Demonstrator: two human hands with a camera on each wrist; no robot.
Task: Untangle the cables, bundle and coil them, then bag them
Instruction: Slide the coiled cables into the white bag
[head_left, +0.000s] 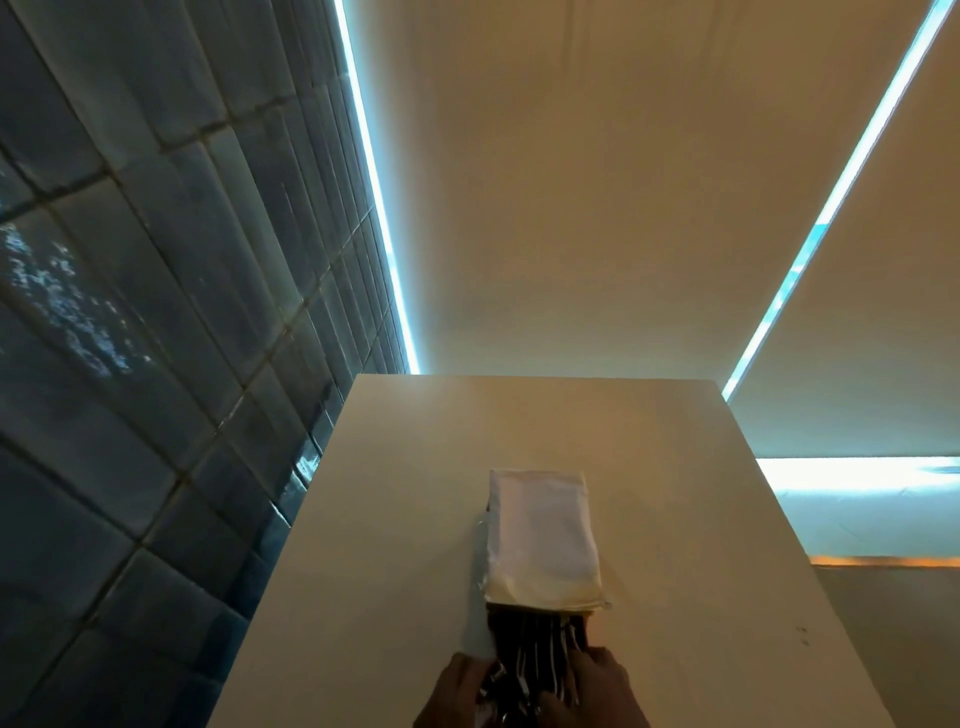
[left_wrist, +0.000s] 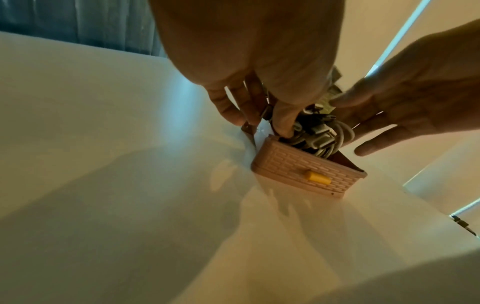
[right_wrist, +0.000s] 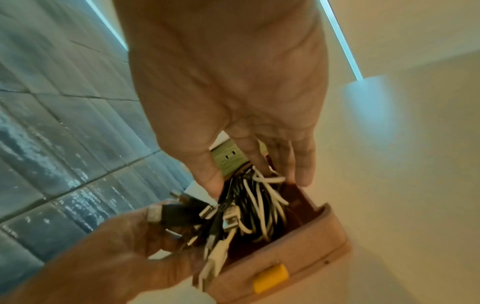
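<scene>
A tangle of black and white cables (head_left: 530, 649) fills a small pink drawer (left_wrist: 298, 164) with a brick-pattern front and a yellow knob (left_wrist: 317, 178), standing on the white table (head_left: 675, 519). My left hand (right_wrist: 145, 232) grips several cable plugs at the drawer's left side, thumb down among the cables (left_wrist: 319, 133). My right hand (right_wrist: 257, 183) reaches in from the far side with straight fingers (right_wrist: 303, 174) on the drawer's wall (right_wrist: 322, 222). A white foil bag (head_left: 540, 535) lies flat just beyond the drawer.
A blue tiled wall (head_left: 156, 312) runs along the table's left edge. Cream blinds (head_left: 571, 208) hang behind the table. A green ribbed piece (right_wrist: 228, 158) shows behind the drawer under my right hand. The table's right edge (head_left: 810, 597) drops off close by.
</scene>
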